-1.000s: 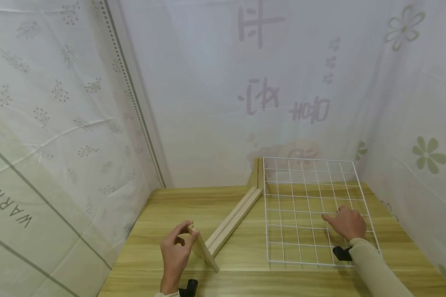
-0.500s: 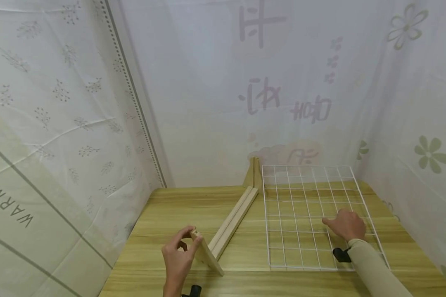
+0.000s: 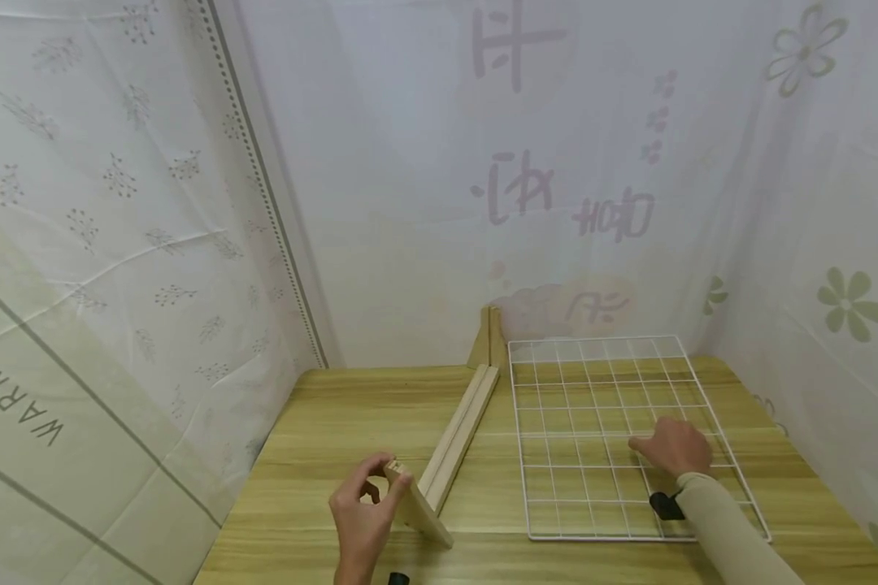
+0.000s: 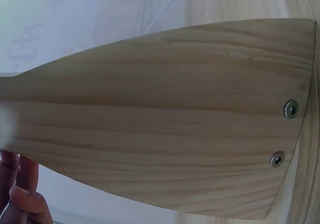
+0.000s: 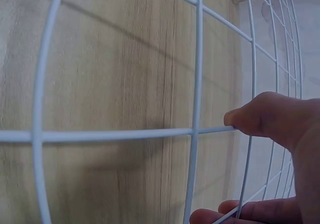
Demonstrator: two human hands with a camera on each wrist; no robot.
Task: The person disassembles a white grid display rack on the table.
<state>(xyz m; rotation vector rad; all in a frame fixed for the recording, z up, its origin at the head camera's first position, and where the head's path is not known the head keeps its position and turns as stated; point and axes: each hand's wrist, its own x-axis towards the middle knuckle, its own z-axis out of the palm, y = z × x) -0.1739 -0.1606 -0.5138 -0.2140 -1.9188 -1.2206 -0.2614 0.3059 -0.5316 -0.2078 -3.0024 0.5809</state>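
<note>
My left hand pinches the top of the near end piece of a pale wooden stand, thumb on one side and fingers on the other. The left wrist view shows this end piece as a broad, tapering board with two metal bolts by its wide edge. Two parallel wooden bars run from it to a similar far end piece. My right hand grips a white wire grid panel right of the stand. Its thumb lies along a wire, with fingertips at another wire below.
The wood-grain table lies beneath everything. Printed fabric sheets hang at the back, left and right. A dark wrist-worn device sits beside the right sleeve.
The stand has turned a little: its far end has gone left, its near end right with my left hand. The grid panel has come lower, its top edge dropping and shifting left.
</note>
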